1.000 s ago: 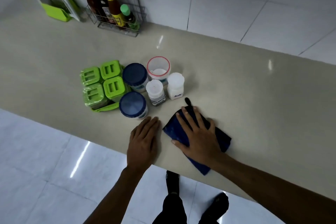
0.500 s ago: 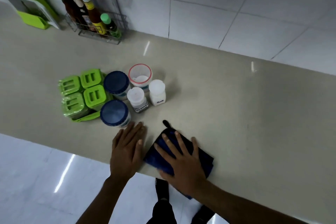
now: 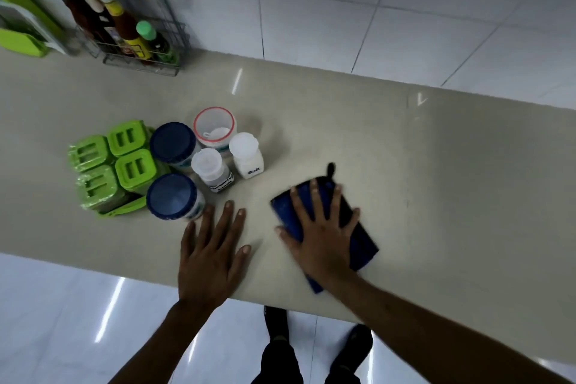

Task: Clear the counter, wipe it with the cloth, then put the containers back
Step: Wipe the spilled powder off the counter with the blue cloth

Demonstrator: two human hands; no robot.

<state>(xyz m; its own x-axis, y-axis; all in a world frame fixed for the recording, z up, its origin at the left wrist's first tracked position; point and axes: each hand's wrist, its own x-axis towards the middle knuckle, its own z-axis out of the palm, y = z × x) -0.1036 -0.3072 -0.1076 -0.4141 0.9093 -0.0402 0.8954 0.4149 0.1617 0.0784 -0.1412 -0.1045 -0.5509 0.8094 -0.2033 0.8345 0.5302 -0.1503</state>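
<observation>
My right hand (image 3: pixel 324 234) lies flat, fingers spread, pressing a dark blue cloth (image 3: pixel 361 237) onto the beige counter (image 3: pixel 436 181) near its front edge. My left hand (image 3: pixel 212 252) rests flat on the counter just left of it, holding nothing, fingertips close to a blue-lidded jar (image 3: pixel 173 196). Behind that stand a second blue-lidded jar (image 3: pixel 173 142), a red-rimmed clear tub (image 3: pixel 214 126), a white salt bottle (image 3: pixel 246 154) and a smaller white-capped bottle (image 3: pixel 212 168). A green set of spice boxes (image 3: pixel 109 162) sits to their left.
A wire rack of sauce bottles (image 3: pixel 131 31) stands against the tiled wall at the back left, with a green holder (image 3: pixel 21 40) beside it. The counter stretches bare to the right of the cloth. Below the front edge are white floor tiles and my shoes (image 3: pixel 276 321).
My right hand has slid the cloth to the right, away from my left hand, opening a gap between them. The left hand and the containers have stayed put.
</observation>
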